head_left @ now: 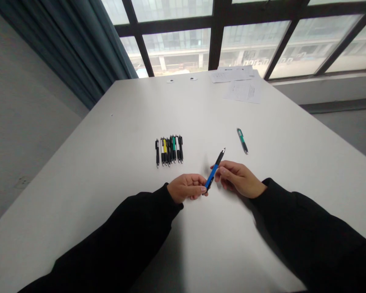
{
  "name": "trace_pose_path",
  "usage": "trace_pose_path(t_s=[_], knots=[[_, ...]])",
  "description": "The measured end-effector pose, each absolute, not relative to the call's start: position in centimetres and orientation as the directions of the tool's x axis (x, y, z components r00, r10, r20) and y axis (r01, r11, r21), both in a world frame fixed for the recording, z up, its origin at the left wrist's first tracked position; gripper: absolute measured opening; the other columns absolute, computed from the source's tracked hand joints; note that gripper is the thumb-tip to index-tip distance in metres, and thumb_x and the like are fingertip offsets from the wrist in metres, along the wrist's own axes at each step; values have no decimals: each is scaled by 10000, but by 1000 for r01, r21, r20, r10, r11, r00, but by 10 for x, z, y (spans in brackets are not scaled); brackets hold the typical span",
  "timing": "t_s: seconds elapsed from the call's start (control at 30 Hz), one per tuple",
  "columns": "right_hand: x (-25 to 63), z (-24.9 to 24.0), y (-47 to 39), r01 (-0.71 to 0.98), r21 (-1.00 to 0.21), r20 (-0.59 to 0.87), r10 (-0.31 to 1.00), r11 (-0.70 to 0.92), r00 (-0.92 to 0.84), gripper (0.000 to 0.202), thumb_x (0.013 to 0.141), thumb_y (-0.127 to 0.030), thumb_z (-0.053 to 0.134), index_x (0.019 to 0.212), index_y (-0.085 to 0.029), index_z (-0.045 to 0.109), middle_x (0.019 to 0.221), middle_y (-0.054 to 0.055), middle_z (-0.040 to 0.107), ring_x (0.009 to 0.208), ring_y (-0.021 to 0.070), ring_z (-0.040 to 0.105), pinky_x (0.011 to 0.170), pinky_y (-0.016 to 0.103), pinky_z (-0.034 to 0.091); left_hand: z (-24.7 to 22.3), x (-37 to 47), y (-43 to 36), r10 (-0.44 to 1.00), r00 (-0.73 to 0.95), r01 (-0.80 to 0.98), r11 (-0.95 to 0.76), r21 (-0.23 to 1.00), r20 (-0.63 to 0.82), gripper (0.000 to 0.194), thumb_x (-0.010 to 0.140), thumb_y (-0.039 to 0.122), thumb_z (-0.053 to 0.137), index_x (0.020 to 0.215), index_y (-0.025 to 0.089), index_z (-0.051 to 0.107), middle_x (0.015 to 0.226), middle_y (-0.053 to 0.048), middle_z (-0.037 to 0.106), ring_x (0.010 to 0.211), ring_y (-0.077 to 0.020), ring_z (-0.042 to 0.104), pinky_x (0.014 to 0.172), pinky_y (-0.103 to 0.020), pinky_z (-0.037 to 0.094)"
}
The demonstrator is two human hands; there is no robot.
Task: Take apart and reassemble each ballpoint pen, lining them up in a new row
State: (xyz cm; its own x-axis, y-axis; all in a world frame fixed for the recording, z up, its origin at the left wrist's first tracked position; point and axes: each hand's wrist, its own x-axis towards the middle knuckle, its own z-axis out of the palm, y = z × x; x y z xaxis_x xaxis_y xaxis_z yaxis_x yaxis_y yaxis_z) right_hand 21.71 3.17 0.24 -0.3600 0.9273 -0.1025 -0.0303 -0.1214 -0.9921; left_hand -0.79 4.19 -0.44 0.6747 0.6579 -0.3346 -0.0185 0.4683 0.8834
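Black sleeves [118, 236] are closest to you, one on each of your arms, reaching over the white table [131, 110]. Your left hand [188, 188] holds the blue pen [213, 173] near its clip end, with your thumb and fingers pressed together on it. The blue pen is in front of you, up between your two hands. It leans to the right, and its black grip and silver tip point away from you. Your right hand [236, 178] is curled beside the middle of the pen, with one fingertip showing past its other side. You cannot tell from here if those fingers are pinching it.

Past your left hand, a row of pens [168, 150] lies side by side with the tips toward you. You can see black, white, yellow and green ones. One black pen [157, 153] sits a little apart at the left end. Past your right hand, a green pen [242, 141] lies by itself, a bit tilted. Far off, papers [242, 90] lie near the window [218, 40], and a blue curtain [70, 44] hangs on the left.
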Motion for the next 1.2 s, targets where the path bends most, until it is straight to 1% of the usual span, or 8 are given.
trace_pose_path(t_s=[0.13, 0.3, 0.4, 0.53, 0.67, 0.77, 0.93, 1.2], knots=[[221, 5, 35, -138, -983, -98, 978, -125, -185, 329, 828, -469, 654, 990, -186, 611, 660, -11, 601, 420, 73, 479, 343, 174, 293, -4, -10, 40, 632, 690, -33, 515, 856, -353, 385, 643, 336, 807, 900, 78, 683, 650, -52, 658, 405, -34, 424, 387, -177, 243], [231, 5, 43, -156, -970, -164, 976, -187, -145, 311, 753, -440, 737, 774, -171, 581, 598, -17, 584, 420, 74, 466, 351, 181, 305, 1, -12, 42, 759, 591, -284, 511, 811, -272, 496, 668, 240, 773, 1135, 115, 661, 654, -39, 647, 466, -58, 488, 442, -171, 312], [230, 4, 39, -12, -987, -156, 970, -161, -184, 328, 778, -452, 708, 714, -162, 568, 559, -27, 551, 413, 64, 428, 374, 189, 286, 5, -11, 47, 846, 464, -475, 488, 733, -263, 345, 698, 332, 760, 929, 80, 711, 650, -50, 632, 520, -68, 521, 495, -174, 380], [215, 9, 23, 269, -957, -194, 933, -111, -302, 363, 819, -469, 658, 668, -150, 573, 499, -45, 478, 412, 51, 365, 395, 192, 246, 2, -8, 50, 924, 323, -598, 368, 712, -207, 461, 660, 448, 804, 962, 115, 703, 698, -18, 614, 577, -64, 521, 536, -179, 401], [197, 15, 7, 251, -957, -244, 877, -147, -415, 400, 863, -487, 592, 635, -169, 507, 487, -41, 495, 399, 55, 378, 396, 194, 282, -9, -6, 47, 915, 385, -267, 234, 935, -119, 382, 702, 404, 792, 917, 105, 690, 622, -3, 606, 554, -76, 522, 548, -208, 402], [192, 14, 4, 122, -967, -256, 879, -225, -402, 406, 853, -530, 590, 672, -174, 518, 522, -29, 534, 403, 62, 399, 390, 192, 307, -11, -6, 45, 898, 434, -121, 133, 984, -67, 398, 755, 462, 727, 917, 103, 675, 628, -15, 623, 546, -94, 534, 549, -233, 427], [194, 8, 10, -89, -941, -281, 898, -328, -339, 470, 850, -606, 540, 668, -173, 528, 509, -21, 531, 386, 73, 405, 362, 195, 299, -5, -7, 39, 920, 392, -5, 12, 1000, -9, 335, 793, 425, 682, 926, 118, 655, 641, -11, 617, 561, -104, 545, 548, -230, 450], [197, 14, 6, 168, -976, -199, 865, -135, -461, 390, 848, -497, 617, 681, -147, 585, 499, -38, 503, 423, 56, 381, 419, 197, 297, 4, -6, 30, 753, 645, 317, -419, 851, 130, 282, 865, 352, 500, 665, 161, 555, 595, 11, 507, 558, -98, 439, 568, -244, 336]])
